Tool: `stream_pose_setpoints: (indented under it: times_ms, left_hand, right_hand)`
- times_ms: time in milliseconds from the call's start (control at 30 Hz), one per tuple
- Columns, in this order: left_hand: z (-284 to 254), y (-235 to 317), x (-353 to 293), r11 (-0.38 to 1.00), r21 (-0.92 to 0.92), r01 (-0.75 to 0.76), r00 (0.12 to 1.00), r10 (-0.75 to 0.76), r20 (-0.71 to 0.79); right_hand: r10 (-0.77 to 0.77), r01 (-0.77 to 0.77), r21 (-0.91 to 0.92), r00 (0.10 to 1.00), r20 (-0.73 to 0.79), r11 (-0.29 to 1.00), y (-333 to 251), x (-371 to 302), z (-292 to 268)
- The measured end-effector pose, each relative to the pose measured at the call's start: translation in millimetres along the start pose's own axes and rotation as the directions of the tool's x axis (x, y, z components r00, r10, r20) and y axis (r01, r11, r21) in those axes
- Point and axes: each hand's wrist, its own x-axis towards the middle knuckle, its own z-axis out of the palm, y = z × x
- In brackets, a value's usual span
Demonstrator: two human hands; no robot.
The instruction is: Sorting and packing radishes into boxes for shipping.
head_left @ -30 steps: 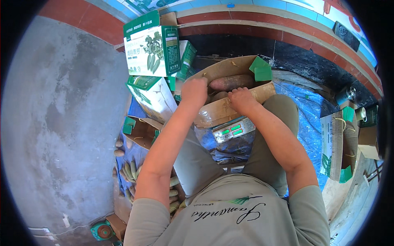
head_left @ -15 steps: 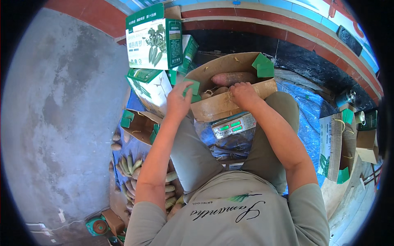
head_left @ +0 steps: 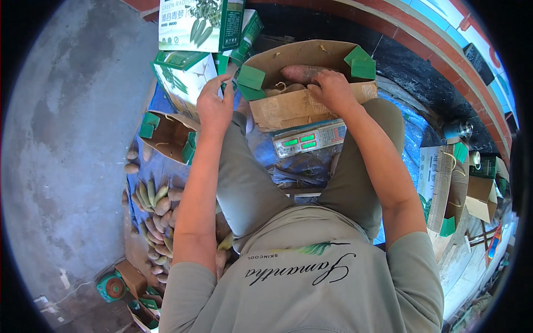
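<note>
An open cardboard box (head_left: 300,108) with green corner flaps stands on a scale (head_left: 311,139) with lit green displays, in front of my knees. Inside lie a long reddish root vegetable (head_left: 300,73) and some brownish ones, partly hidden by the near wall. My right hand (head_left: 334,93) reaches over that wall, fingers curled down at the reddish root's right end; their tips and what they hold are hidden. Left of the box, my left hand (head_left: 215,105) is raised, thumb and fingers apart and holding nothing, beside a green-and-white carton (head_left: 189,77).
More printed cartons (head_left: 197,25) are stacked at the far left. A small open box (head_left: 169,136) sits nearer, above a pile of root vegetables (head_left: 158,216) by my left leg. Another open box (head_left: 441,177) stands at the right. Blue sheeting (head_left: 411,152) covers part of the floor.
My left hand has moved left, away from the box's left flap. My right hand has gone from the near wall's edge to the reddish root. The whole view has shifted.
</note>
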Motion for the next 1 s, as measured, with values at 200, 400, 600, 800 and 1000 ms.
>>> stream_pose_setpoints:
  times_ms: [200,400,600,800,1000]
  left_hand:
    - [3.3,-1.5,-1.0,0.999,-0.020,-0.044,0.998,0.043,-0.041]
    - [5.7,-1.8,1.3,0.999,-0.019,-0.050,0.998,0.049,-0.041]
    - [12.3,5.8,3.7,0.995,0.017,-0.099,0.995,0.100,-0.014]
    - [21.3,12.3,2.5,0.990,0.055,-0.128,0.988,0.123,0.088]
    - [33.3,14.2,-3.6,0.975,0.084,-0.204,0.881,0.146,0.449]
  right_hand:
    - [-0.031,0.031,0.005,0.999,-0.012,0.999,-2.8,0.2,0.2]
    - [-0.100,0.104,0.052,0.992,-0.082,0.993,-14.7,6.3,-9.4]
    - [-0.084,0.081,0.161,0.996,0.007,0.984,-17.6,28.1,-44.8]
    - [-0.075,0.075,-0.012,0.997,-0.018,0.997,22.7,46.2,-58.7]
    - [-0.016,0.002,-0.194,0.997,-0.071,0.981,61.0,62.3,-21.1]
